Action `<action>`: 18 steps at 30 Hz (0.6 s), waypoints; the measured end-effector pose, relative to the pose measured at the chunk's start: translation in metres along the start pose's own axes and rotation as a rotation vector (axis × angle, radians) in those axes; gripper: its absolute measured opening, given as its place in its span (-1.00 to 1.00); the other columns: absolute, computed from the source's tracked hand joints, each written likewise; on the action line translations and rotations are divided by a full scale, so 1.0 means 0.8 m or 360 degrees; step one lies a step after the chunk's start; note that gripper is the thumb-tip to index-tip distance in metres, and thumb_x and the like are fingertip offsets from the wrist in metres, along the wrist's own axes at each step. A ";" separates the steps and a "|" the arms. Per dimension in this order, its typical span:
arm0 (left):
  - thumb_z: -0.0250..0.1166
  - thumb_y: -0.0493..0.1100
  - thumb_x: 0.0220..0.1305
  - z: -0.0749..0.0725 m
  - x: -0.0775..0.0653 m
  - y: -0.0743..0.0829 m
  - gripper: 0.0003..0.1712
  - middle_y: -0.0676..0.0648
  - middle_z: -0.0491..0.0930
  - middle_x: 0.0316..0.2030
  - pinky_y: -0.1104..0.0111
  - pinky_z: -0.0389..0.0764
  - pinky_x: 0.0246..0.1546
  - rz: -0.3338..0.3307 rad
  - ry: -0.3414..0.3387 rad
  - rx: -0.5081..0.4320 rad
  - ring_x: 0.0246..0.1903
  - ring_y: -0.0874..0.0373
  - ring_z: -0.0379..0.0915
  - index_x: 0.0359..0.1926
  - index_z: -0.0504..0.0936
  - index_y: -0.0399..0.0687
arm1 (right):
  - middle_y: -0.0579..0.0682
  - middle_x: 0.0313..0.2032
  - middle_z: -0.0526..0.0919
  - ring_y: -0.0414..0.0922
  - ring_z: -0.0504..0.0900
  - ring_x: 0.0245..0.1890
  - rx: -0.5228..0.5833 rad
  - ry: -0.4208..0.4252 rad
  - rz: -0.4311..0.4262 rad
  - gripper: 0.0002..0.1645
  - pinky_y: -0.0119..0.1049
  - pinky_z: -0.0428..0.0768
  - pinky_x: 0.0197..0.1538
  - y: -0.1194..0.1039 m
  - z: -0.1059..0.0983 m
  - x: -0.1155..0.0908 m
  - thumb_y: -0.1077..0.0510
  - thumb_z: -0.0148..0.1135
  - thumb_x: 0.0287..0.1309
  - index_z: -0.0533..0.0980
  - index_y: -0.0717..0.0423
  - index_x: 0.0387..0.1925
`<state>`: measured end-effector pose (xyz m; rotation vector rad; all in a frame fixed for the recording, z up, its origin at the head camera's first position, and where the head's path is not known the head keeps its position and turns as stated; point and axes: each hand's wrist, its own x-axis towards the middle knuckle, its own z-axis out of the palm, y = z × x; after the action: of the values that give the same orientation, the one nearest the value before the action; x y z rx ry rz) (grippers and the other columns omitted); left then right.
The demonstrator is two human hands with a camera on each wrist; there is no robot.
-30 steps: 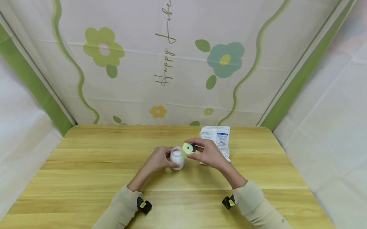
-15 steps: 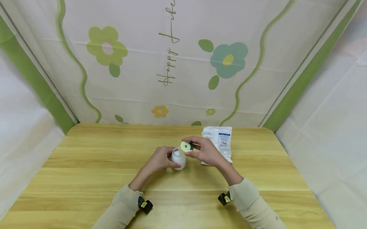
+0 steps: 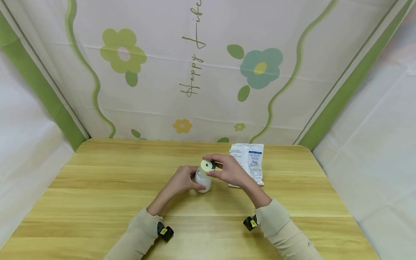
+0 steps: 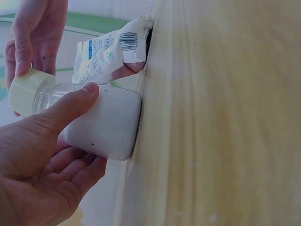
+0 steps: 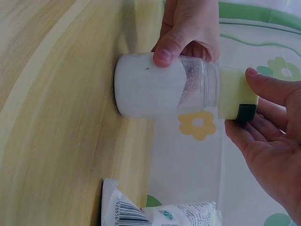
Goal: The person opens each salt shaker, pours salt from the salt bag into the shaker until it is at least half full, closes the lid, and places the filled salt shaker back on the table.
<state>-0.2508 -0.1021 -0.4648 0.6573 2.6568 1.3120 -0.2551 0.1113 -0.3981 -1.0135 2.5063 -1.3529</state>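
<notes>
A clear jar (image 5: 146,89) stands upright on the table, filled most of the way with white contents. My left hand (image 3: 182,179) grips its side, thumb across the front and fingers curled behind, as the left wrist view shows. My right hand (image 3: 231,171) pinches a pale yellow lid (image 5: 235,92) with a dark green tab between thumb and fingers. The lid sits at the jar's mouth, in line with the neck; whether it is threaded on cannot be told. Behind the right hand lies a white printed packet (image 3: 253,164).
The wooden table (image 3: 118,219) has its far edge against a flowered curtain (image 3: 155,64). White cloth walls rise at both sides. The packet, with a barcode on it, is close to the jar's right.
My right hand has moved left with the lid, from beside the jar to over its mouth. The left hand keeps its grip on the jar. The head view has shifted slightly.
</notes>
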 end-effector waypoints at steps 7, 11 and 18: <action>0.62 -0.13 -0.05 -0.001 0.001 -0.001 -0.53 -0.01 0.75 -0.20 0.32 0.63 -0.16 -0.0005 -0.0001 -0.0005 -0.24 0.22 0.62 -0.06 0.71 -0.05 | 0.23 0.17 0.61 0.11 0.59 0.19 -0.0042 -0.0021 -0.0006 -0.44 -0.09 0.59 0.19 -0.004 0.001 0.005 0.29 0.40 0.14 0.51 0.31 0.20; 0.62 -0.12 -0.05 -0.001 0.000 0.000 -0.53 -0.03 0.75 -0.21 0.30 0.64 -0.16 -0.0010 -0.0004 -0.0016 -0.24 0.21 0.62 -0.07 0.71 -0.08 | 0.22 0.17 0.61 0.11 0.59 0.19 -0.0032 -0.0037 0.0003 -0.45 -0.04 0.58 0.19 -0.005 0.002 0.007 0.28 0.39 0.16 0.51 0.29 0.20; 0.61 -0.12 -0.04 -0.001 0.000 0.000 -0.55 -0.06 0.76 -0.21 0.29 0.65 -0.16 -0.0011 -0.0009 -0.0012 -0.23 0.20 0.64 -0.09 0.71 -0.12 | 0.21 0.18 0.60 0.10 0.58 0.20 -0.0031 -0.0057 0.0025 -0.45 -0.03 0.57 0.21 -0.005 0.005 0.009 0.31 0.39 0.15 0.52 0.26 0.20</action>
<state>-0.2510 -0.1028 -0.4647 0.6490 2.6458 1.3156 -0.2573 0.1023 -0.3959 -1.0101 2.5009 -1.2965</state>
